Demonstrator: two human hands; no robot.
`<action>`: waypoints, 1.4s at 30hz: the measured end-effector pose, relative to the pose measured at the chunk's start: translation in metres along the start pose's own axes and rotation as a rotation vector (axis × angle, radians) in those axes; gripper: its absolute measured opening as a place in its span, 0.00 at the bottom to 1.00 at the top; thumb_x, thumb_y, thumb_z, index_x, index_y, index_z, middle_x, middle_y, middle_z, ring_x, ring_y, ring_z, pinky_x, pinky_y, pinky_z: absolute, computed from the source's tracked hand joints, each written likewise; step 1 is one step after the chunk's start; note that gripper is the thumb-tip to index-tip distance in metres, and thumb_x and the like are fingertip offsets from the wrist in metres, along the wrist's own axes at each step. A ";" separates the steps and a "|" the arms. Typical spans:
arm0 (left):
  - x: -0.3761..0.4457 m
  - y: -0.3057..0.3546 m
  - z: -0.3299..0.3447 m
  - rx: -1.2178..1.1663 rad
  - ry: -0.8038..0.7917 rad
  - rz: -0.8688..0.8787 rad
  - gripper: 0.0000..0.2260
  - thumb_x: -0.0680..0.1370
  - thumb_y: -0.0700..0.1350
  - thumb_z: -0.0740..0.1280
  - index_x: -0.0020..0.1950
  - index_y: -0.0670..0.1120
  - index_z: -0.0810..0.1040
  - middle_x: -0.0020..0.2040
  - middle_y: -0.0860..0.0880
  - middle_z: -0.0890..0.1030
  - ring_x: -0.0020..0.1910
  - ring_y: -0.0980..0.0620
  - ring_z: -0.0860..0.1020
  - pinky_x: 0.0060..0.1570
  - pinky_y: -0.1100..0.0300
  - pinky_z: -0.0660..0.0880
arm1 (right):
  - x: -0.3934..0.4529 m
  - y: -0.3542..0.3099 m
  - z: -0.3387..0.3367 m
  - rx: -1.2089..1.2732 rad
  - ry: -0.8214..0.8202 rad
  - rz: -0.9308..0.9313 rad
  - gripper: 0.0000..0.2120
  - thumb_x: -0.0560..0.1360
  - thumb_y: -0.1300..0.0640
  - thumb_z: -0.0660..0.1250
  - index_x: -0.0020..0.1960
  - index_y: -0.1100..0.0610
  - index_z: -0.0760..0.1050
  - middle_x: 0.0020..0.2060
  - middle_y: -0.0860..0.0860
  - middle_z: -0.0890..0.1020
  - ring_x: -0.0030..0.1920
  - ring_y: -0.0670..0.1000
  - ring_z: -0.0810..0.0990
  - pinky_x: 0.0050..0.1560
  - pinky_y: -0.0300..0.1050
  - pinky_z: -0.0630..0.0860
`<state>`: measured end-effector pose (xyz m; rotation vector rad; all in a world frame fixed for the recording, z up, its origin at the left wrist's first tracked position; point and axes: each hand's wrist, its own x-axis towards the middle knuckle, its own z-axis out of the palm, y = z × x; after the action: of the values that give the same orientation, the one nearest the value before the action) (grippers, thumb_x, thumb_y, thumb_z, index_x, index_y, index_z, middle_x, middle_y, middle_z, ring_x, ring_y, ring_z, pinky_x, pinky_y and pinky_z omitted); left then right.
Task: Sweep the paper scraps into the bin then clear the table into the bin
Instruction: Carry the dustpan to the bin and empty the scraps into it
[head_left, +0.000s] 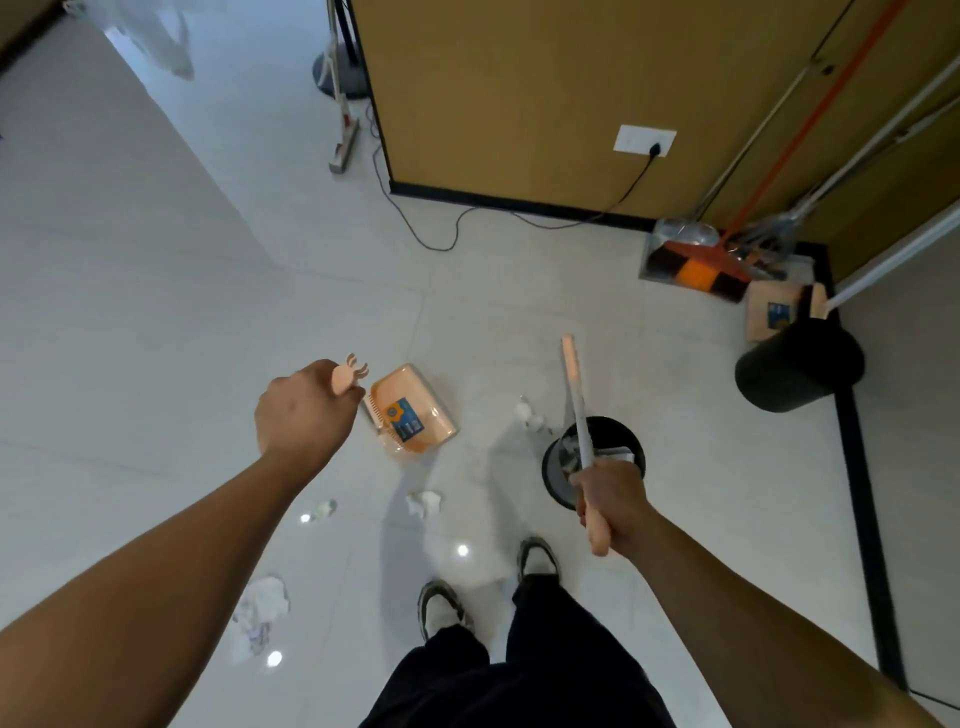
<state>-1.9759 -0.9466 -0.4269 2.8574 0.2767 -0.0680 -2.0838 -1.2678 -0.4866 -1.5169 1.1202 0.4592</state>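
Standing over the mess, both hands busy: left hand (304, 408) curled around the top of the dustpan handle (349, 375), knuckles up, so the peach dustpan (410, 410) sits tilted on the floor tiles (156, 312) with its mouth toward the feet, ready to take debris. Right hand (608, 506) wrapped in a fist round the broom handle (579, 415), the pole crossing above the small black bin (592, 460); broom head not made out. Bin stands just beside the right foot, paper already showing inside. Paper scraps lie scattered: one cluster (530, 413) between dustpan and bin, one crumpled piece (423, 503) ahead of the shoes, a larger wad (262, 603) under the left forearm, a small bit (324, 509) near it. Judged mid-sweep; table not in view. A second, larger black bin (800, 366) stands well apart by the wall
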 end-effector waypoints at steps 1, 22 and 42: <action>0.012 0.009 0.004 0.007 -0.001 0.010 0.08 0.73 0.56 0.65 0.42 0.52 0.76 0.33 0.50 0.77 0.34 0.45 0.72 0.32 0.58 0.65 | 0.012 -0.008 -0.005 -0.016 0.020 -0.001 0.03 0.75 0.68 0.64 0.47 0.66 0.76 0.26 0.57 0.75 0.17 0.49 0.71 0.21 0.37 0.68; 0.152 0.141 0.079 0.041 -0.021 0.046 0.13 0.76 0.60 0.62 0.45 0.50 0.77 0.32 0.47 0.79 0.34 0.39 0.76 0.36 0.55 0.73 | 0.168 -0.125 -0.041 0.210 0.015 0.370 0.05 0.75 0.66 0.64 0.50 0.64 0.76 0.34 0.55 0.76 0.28 0.50 0.73 0.29 0.39 0.71; 0.013 -0.091 0.000 -0.046 0.246 -0.514 0.10 0.74 0.57 0.62 0.43 0.52 0.76 0.28 0.53 0.73 0.30 0.46 0.70 0.32 0.58 0.63 | 0.034 -0.037 0.136 -0.363 -0.299 0.243 0.07 0.73 0.68 0.55 0.45 0.64 0.71 0.28 0.56 0.71 0.22 0.52 0.70 0.23 0.38 0.67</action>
<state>-1.9811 -0.8588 -0.4516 2.6717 1.0391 0.1888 -1.9982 -1.1599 -0.5323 -1.5580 1.0233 1.0673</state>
